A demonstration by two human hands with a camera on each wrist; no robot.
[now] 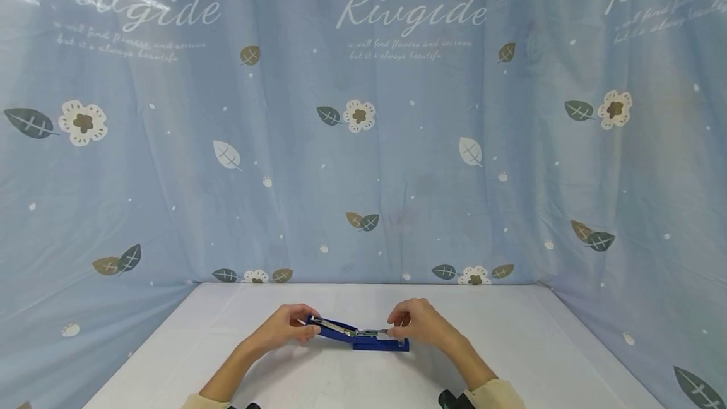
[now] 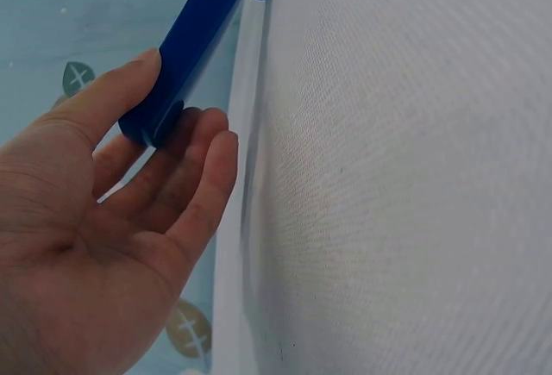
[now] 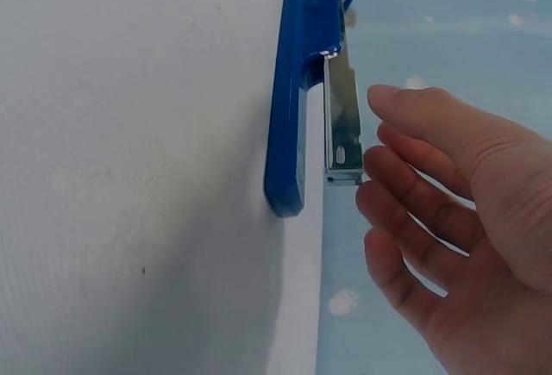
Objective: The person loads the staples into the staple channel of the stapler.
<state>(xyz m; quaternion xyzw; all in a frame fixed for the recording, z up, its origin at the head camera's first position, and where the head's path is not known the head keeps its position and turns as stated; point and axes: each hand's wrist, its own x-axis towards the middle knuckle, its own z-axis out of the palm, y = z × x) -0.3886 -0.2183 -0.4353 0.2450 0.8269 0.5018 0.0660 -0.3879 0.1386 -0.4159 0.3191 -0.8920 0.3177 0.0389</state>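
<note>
A blue floral backdrop cloth [image 1: 363, 118] is hanging behind and to both sides, closing in the white table [image 1: 511, 358]; nothing else is standing on the table, so nothing is blocking my reach.

The blue stapler [image 1: 363, 336] is lying opened out near the table's front edge, about midway between its left and right edges. Its base is resting flat on the table, its top arm is rising toward my left, and the metal staple channel [image 3: 342, 121] is sitting exposed above the base.

My left hand [image 1: 286, 327] is pinching the raised end of the top arm between thumb and fingers. My right hand [image 1: 417, 320] is hovering loosely curled at the channel's front end, fingertips just beside the metal, clasping nothing.

Risks, as judged: the arm could be slipping from my light pinch and snapping down on my right fingertips; the unpinned base could be skidding on the smooth table.
</note>
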